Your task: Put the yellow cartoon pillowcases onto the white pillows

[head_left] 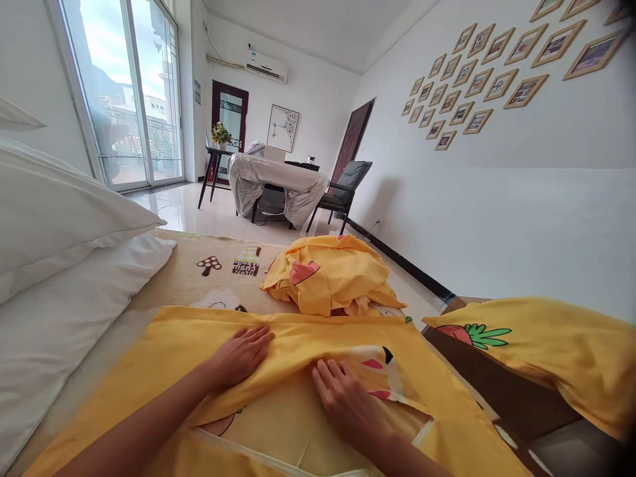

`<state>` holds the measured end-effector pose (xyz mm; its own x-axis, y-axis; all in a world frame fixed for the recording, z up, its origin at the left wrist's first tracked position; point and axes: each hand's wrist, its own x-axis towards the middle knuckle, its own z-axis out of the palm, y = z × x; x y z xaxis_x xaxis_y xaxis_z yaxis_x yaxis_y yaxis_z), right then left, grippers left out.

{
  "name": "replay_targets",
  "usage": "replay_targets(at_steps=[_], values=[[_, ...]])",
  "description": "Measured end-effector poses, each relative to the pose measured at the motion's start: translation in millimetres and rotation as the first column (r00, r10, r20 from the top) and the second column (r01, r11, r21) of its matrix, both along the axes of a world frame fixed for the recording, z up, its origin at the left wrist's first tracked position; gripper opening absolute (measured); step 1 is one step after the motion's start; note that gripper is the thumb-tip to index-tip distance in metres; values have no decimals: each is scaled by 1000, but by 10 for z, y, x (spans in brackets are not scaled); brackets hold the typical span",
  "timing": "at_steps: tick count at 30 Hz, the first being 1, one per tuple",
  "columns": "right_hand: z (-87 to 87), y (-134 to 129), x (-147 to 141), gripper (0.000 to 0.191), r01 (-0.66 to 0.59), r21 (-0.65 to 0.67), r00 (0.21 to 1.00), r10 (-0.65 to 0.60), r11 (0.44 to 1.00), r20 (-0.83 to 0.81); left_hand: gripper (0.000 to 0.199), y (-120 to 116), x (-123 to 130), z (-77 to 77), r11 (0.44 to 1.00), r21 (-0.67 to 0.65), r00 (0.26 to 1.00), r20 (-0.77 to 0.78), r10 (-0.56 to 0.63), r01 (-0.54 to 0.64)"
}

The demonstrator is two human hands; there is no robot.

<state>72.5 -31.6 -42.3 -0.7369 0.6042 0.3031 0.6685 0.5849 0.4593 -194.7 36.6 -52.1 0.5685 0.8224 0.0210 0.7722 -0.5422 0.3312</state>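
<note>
A yellow cloth cover (193,324) with cartoon prints lies spread in front of me, its upper layer turned back along a wavy fold. A paler inside with white edging shows through the opening (278,424). My left hand (243,358) rests flat on the upper layer, left of the middle, with its fingers stretched out and close together. Just right of the middle, my right hand (348,401) touches the fold's edge with its fingertips, fingers slightly bent and apart. Its thumb is hidden. Beside those fingers, a white, pink and black print (372,361) shows on the cloth.
A crumpled heap of yellow bedding (332,271) sits beyond the cover on the patterned beige bedspread (179,265). White pillows (74,218) are stacked at left. Another yellow printed cloth (556,338) drapes at right. Farther off stand a covered table (278,175) and a black chair (348,185).
</note>
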Motion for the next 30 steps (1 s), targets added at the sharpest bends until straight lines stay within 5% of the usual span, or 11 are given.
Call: replay_targets(at_steps=[6,12,18,22,25,30], values=[[-191,319,79,23,128,57,989,-131,990,61,54,103,-45,-112,988,-26,988,-32,153,-153],[-119,295,265,19,0,33,998,2,999,-65,57,96,-56,-87,988,-33,986,-69,151,-154],[28,96,508,17,-101,-165,932,35,981,-361,52,72,-6,14,985,-45,984,-84,160,-164],[125,-43,509,13,-98,-315,973,25,944,-229,46,-84,175,158,989,29,987,-58,148,-146],[239,-66,489,11,-79,-410,992,30,909,-126,50,-267,366,288,997,79,999,39,-5,2],[487,219,690,29,132,-530,923,-299,838,-243,31,-317,703,472,990,86,994,-6,-110,110]])
